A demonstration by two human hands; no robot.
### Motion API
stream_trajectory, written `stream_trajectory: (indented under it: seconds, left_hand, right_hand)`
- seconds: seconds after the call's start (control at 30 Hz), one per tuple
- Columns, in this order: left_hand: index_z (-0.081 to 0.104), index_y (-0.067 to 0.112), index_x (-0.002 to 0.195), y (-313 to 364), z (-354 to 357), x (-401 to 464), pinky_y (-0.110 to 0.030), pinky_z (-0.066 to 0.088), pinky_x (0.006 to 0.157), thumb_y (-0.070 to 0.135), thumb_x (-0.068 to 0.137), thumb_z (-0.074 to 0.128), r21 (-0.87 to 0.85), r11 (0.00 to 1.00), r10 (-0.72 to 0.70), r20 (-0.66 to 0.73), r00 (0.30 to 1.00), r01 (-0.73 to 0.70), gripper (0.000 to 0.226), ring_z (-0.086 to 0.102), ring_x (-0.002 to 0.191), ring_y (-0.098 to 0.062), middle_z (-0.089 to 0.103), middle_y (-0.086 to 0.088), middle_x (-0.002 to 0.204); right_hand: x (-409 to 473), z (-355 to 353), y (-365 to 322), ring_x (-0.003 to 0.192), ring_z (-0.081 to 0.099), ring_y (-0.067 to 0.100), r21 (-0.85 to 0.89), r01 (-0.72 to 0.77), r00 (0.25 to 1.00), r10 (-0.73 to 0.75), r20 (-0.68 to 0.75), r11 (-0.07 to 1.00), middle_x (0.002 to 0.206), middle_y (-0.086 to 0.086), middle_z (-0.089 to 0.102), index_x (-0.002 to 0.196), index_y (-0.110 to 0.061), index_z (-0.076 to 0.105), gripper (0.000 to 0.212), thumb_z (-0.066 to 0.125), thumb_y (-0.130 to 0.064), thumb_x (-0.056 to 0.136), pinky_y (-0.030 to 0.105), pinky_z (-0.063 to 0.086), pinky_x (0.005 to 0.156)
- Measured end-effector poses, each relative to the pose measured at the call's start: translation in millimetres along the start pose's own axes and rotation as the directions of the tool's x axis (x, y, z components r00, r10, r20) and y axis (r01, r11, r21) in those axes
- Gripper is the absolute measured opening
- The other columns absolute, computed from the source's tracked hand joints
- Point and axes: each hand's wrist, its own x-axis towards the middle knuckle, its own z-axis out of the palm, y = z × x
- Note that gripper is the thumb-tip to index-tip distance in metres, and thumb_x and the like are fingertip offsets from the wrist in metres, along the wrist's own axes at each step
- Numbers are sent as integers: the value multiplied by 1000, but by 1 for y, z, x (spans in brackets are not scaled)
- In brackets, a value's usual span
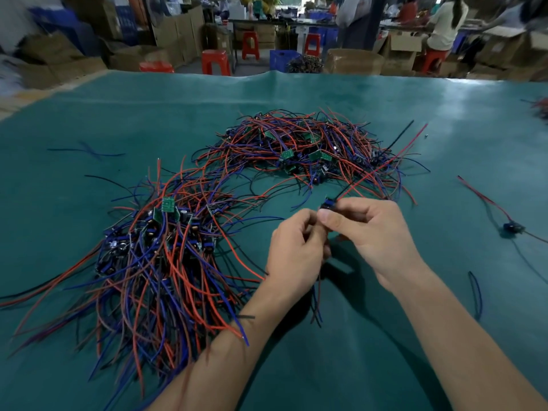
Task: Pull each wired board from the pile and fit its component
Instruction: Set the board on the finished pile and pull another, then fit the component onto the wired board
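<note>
**Board in hand, component going on**

You've got one wired board (327,206) up off the desk (385,114), pinched at the fingertips of your right hand (373,232), its red and black leads trailing away to the far right. Your left hand (296,250) is curled in tight against it; its grip looks closed on something small, but what it holds is hidden behind the fingers.

Steady that board with the right-hand pinch and let the left do the fine seating. Press straight, don't rock it, and keep the trailing leads from tugging. The big pile (154,247) waits near left, a second pile (311,149) farther back, and one finished-looking unit (511,227) sits alone at right.
</note>
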Motion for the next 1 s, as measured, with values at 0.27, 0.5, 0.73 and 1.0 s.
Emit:
stream_trajectory:
  seconds: [0.27, 0.5, 0.73, 1.0]
  left_hand:
    - [58, 18, 78, 2, 3, -6, -23, 44, 60, 19, 101, 54, 163, 976, 129, 108, 986, -146, 24, 57, 58, -13, 66, -3, 65]
    - [61, 12, 83, 5, 2, -8, -39, 53, 71, 22, 101, 54, 170, 983, 53, 88, 995, -68, 22, 63, 70, -22, 69, -4, 71]
    - [64, 15, 93, 9, 1, -8, -40, 50, 74, 22, 100, 55, 215, 973, 65, 94, 993, -84, 13, 62, 73, -23, 69, -4, 75]
    - [63, 18, 94, 8, 2, -7, -43, 51, 75, 21, 99, 57, 237, 969, 51, 80, 995, -69, 8, 62, 76, -28, 69, -8, 73]
  right_hand:
    - [15, -20, -74, 62, 58, 16, 10, 281, 873, -251, -417, 960, 67, -4, 72, 68, -23, 75, 20, 75, -24, 88, 24, 43, 51]
    - [54, 56, -139, 64, 69, 11, -327, 285, 881, -112, 460, 901, 75, -4, 77, 80, -14, 77, 42, 72, -55, 86, 24, 51, 48]
    - [124, 17, -53, 101, 68, 30, -932, 69, 983, 136, 125, 357, 112, 12, 72, 107, -22, 73, 20, 69, -21, 87, 38, 56, 93]
    - [124, -12, 14, 104, 66, 37, -896, -94, 994, 84, -64, 433, 110, 14, 72, 114, -18, 69, 25, 69, -33, 94, 45, 56, 92]
